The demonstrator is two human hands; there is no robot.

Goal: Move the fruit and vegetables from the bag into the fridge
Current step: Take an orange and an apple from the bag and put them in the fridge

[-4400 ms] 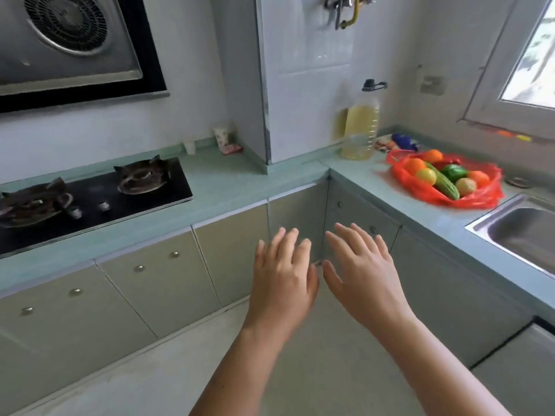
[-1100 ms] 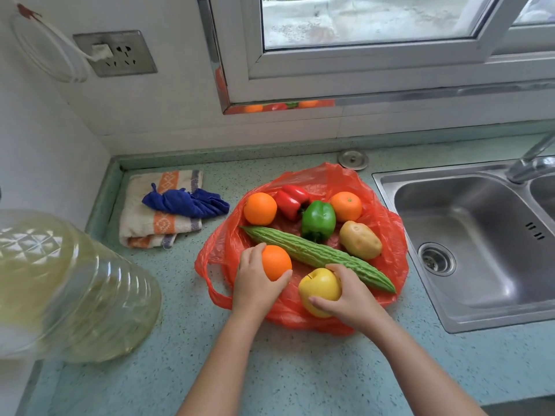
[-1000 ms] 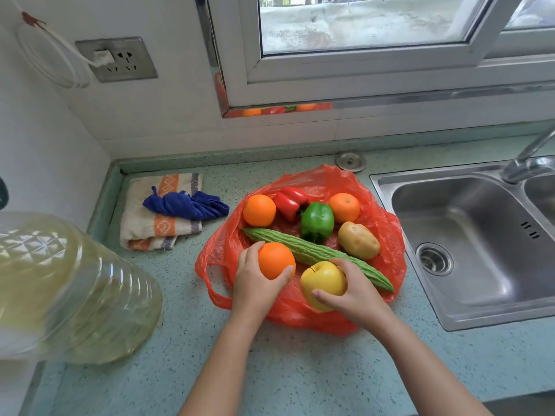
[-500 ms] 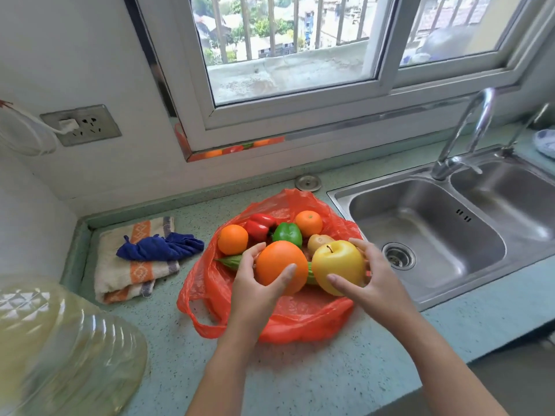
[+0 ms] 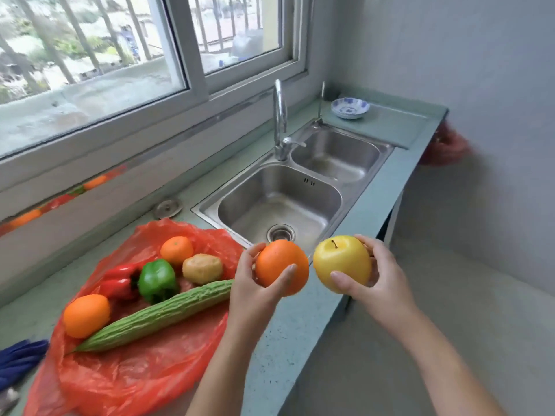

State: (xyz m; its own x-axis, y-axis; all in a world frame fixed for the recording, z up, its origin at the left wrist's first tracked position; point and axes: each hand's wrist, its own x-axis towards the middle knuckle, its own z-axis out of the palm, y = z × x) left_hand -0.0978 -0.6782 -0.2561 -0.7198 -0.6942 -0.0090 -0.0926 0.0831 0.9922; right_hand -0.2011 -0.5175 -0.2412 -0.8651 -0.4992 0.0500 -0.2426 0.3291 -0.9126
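My left hand (image 5: 253, 288) grips an orange (image 5: 277, 264) and my right hand (image 5: 375, 276) grips a yellow apple (image 5: 341, 262); both are lifted off the counter, near its front edge by the sink. The red plastic bag (image 5: 135, 376) lies spread open on the counter at the lower left. On it rest a bitter gourd (image 5: 156, 315), a green pepper (image 5: 156, 279), a red pepper (image 5: 118, 280), a potato (image 5: 202, 268) and two more oranges (image 5: 86, 315) (image 5: 176, 250). No fridge is in view.
A steel double sink (image 5: 279, 199) with a tall tap (image 5: 280, 121) is set in the green counter (image 5: 300, 319). A blue-patterned bowl (image 5: 350, 108) stands at the counter's far end. A blue cloth (image 5: 18, 360) lies left of the bag. Floor opens to the right.
Both hands have lifted the orange and the apple out of the bag and carried them right, toward the counter edge. The view has swung right, showing the sink and the floor.
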